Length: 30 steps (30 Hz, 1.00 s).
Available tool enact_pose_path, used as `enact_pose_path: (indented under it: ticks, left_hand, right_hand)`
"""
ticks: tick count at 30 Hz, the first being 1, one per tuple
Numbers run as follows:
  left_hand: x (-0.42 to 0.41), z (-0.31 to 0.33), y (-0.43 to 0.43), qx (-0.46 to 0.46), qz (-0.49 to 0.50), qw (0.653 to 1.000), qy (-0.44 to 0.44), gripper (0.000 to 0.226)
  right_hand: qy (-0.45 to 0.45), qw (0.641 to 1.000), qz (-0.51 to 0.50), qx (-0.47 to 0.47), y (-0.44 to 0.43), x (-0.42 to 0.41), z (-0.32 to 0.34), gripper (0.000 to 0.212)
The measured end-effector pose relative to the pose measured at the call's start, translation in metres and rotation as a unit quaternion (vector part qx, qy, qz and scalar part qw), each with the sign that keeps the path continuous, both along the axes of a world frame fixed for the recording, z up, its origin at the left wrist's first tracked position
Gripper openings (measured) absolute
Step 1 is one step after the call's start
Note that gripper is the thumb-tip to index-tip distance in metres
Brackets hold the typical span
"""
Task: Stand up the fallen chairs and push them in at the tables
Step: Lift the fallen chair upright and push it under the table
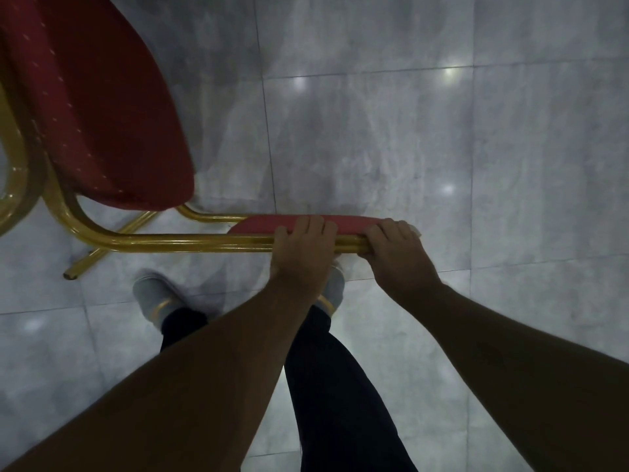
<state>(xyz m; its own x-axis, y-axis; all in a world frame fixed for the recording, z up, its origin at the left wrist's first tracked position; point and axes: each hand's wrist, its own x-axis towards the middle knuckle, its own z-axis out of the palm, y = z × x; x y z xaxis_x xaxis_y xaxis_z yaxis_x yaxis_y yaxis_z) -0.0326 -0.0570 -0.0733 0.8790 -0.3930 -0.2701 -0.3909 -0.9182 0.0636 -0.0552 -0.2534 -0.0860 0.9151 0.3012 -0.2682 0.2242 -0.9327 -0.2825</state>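
Note:
A banquet chair (102, 107) with red dotted upholstery and a gold metal frame lies tipped on the grey floor, its seat at the upper left. Its backrest (258, 224) stretches to the right, seen edge-on with the gold tube under the red pad. My left hand (303, 245) grips the backrest edge and frame tube from above. My right hand (396, 248) grips the far end of the same backrest, just right of the left hand. One gold leg tip (69, 274) points toward my feet.
Glossy grey marble floor tiles (408, 148) fill the view, with lamp reflections on them. My feet in grey shoes (153, 298) and dark trousers stand just behind the chair's backrest. No table is in view.

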Motion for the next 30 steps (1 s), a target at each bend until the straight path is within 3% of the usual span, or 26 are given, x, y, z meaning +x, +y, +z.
enact_pose_path:
  ticks: [3,9,15,20,30]
  left_hand:
    - [0.001,0.011,0.004,0.025,-0.003,0.999,0.030,0.040]
    - [0.003,0.054,0.037,0.023,-0.025,0.999,-0.012,0.043]
    - [0.001,0.129,0.087,-0.051,-0.024,0.998,-0.031,0.034]
    - [-0.008,0.201,0.142,-0.076,-0.003,0.997,-0.003,0.043]
    - [-0.059,0.338,0.220,-0.273,-0.003,0.961,-0.043,0.026]
  right_hand:
    - [-0.021,1.000,0.009,0.003,0.005,0.004,0.012,0.030]
    - [-0.026,0.999,-0.011,0.020,0.029,0.005,0.065,0.033]
    - [0.028,0.988,-0.085,0.125,0.030,-0.004,0.149,0.038]
    - [0.018,0.979,-0.062,0.195,0.077,-0.021,0.222,0.022]
    - [-0.033,0.985,-0.026,0.169,0.210,-0.042,0.379,0.032]
